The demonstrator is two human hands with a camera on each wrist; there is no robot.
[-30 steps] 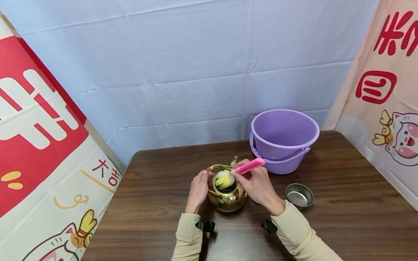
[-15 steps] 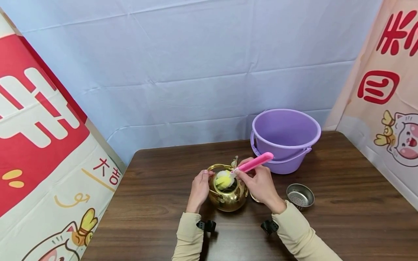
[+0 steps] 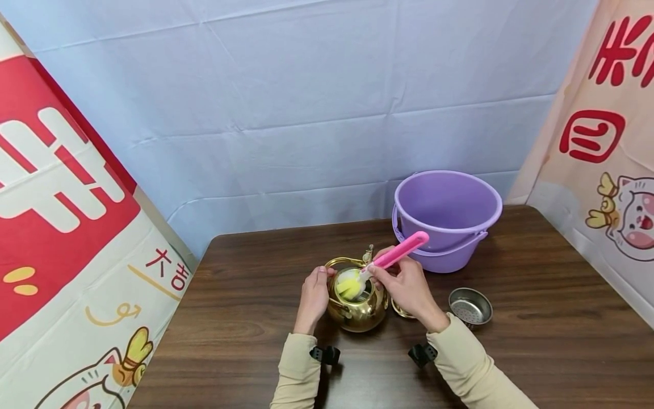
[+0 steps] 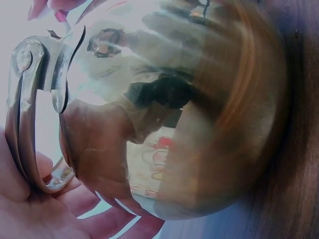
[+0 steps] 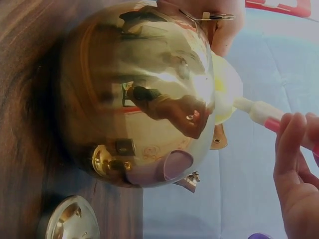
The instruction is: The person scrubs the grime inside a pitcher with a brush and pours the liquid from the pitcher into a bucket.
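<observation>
A shiny brass kettle (image 3: 356,318) stands on the table with its mouth uncovered and its hoop handle folded to the left. My left hand (image 3: 313,294) holds its left side, and in the left wrist view fingers reach round the handle and the round body. My right hand (image 3: 409,287) pinches a sponge brush by its pink handle (image 3: 403,250) near the white neck. The yellow and white sponge head (image 3: 349,287) sits in the kettle's mouth, its lower part hidden inside. Beside the kettle, partly behind my right hand, lies a brass lid (image 5: 75,221).
A purple bucket (image 3: 436,261) stands at the table's back right, its handle hanging down in front. Right of my right wrist is a small metal strainer bowl (image 3: 471,309) with a perforated bottom. A pale blue cloth (image 3: 286,130) hangs behind the wooden table (image 3: 245,295).
The brush handle has swung up and to the right, and its sponge head sits slightly lower in the kettle's mouth. More of the lid shows beside my right hand. My left hand keeps its hold.
</observation>
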